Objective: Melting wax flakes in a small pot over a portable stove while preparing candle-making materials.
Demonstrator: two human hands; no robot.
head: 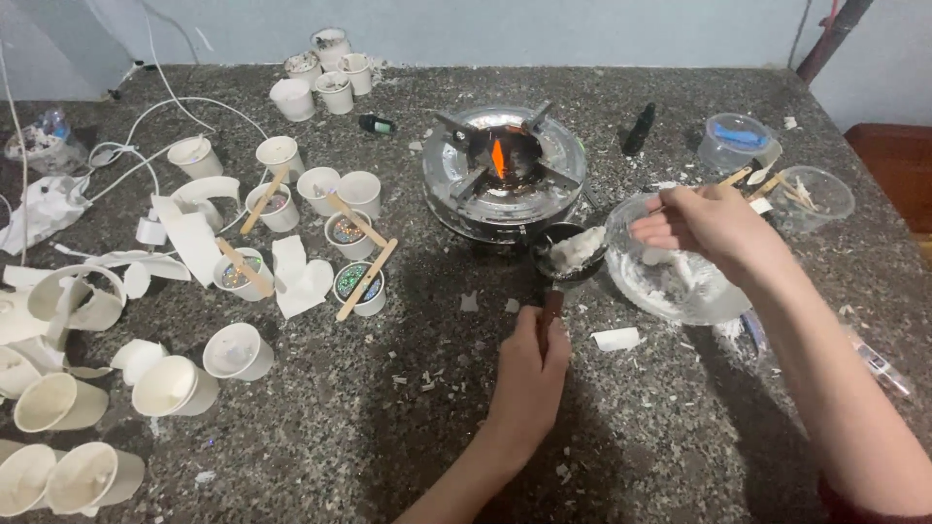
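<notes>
Beside the lit burner, left hand fingers clamp the ladle handle level, steadying wax while right hand fingers, loosely together, hover over the bowl.

Pretty dim, flat indoor light overall, kinda cool toned. The dark speckled tabletop soaks up most of it, so shadows are soft and weak. The only hot spot is the orange flame in the burner. White paper cups look slightly blown out. Edges bend a bit, and detail's mushy.
</notes>
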